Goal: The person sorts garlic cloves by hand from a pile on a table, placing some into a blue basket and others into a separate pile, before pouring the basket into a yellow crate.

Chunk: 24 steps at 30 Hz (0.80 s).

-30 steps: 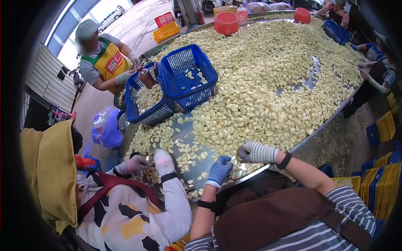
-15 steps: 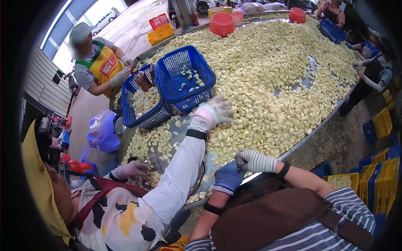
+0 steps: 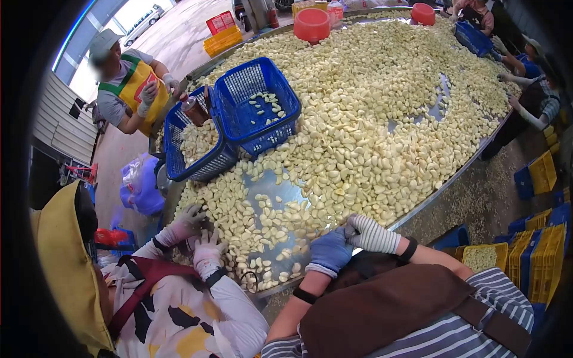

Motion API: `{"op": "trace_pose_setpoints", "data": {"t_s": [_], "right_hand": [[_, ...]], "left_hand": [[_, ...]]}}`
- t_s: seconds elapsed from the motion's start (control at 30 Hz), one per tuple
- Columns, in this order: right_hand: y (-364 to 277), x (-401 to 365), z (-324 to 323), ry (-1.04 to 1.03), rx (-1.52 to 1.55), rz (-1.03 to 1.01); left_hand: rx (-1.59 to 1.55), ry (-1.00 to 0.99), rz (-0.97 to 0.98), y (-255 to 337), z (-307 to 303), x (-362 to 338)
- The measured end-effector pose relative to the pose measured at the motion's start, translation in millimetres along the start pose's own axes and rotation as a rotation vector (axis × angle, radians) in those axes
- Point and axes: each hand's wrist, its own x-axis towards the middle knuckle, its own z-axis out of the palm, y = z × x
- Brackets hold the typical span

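My left hand (image 3: pixel 330 250), in a blue glove, and my right hand (image 3: pixel 372 233), in a white striped glove, meet at the near edge of the table. The fingers of both are closed together, and whatever lies between them is too small or hidden to make out. Just beyond them spreads a big heap of pale peeled garlic cloves (image 3: pixel 358 161). Loose cloves (image 3: pixel 262 230) are scattered over bare metal to the left of my blue glove.
At left, a co-worker's gloved hands (image 3: pixel 208 250) are among cloves. Two blue baskets (image 3: pixel 261 143) with cloves stand beyond; one also holds a bottle (image 3: pixel 194 110). Red tubs (image 3: pixel 311 25) line the far edge. Other people work around the table. Yellow and blue crates (image 3: pixel 531 256) are stacked right.
The left neighbour's outstretched arm has drawn back from the heap to their near side, and more cloves lie spread over the metal there. My hands stay together in nearly the same place.
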Motion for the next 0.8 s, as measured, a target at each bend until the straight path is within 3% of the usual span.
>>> {"op": "trace_pose_setpoints", "data": {"t_s": [0.07,0.2,0.27,0.3,0.33,0.37,0.47,0.6,0.67,0.73,0.8], "right_hand": [[-9,1,-3,0.152,0.024,0.131],[-4,6,-19,0.259,0.092,0.073],[-18,-16,-47,0.246,-0.07,0.143],[-23,-32,-74,0.033,-0.315,0.226],[-26,-45,-97,-0.19,-0.561,0.306],[-26,-52,-104,-0.194,-0.559,0.306],[-27,-53,-110,-0.234,-0.753,0.311],[-12,-20,-87,-0.12,-0.777,0.15],[-14,4,-66,-0.102,-0.745,-0.104],[-31,32,-42,-0.154,-0.728,-0.209],[-28,69,-8,-0.259,-0.861,-0.303]], "left_hand": [[0.108,-0.038,-0.071,-2,6,2],[0.034,0.005,-0.162,-5,-7,1],[0.011,0.016,-0.419,-29,-19,-2],[0.015,0.014,-0.418,-40,-25,-7],[-0.054,0.14,-0.321,-49,-29,-16],[-0.12,0.265,-0.223,-53,-31,-22],[-0.208,0.286,-0.227,-45,-31,-22],[-0.25,0.23,-0.306,-51,-27,-29],[-0.193,0.212,-0.443,-75,-17,-39],[-0.128,0.225,-0.549,-83,-21,-49],[-0.05,0.363,-0.631,-95,-18,-57]]}}
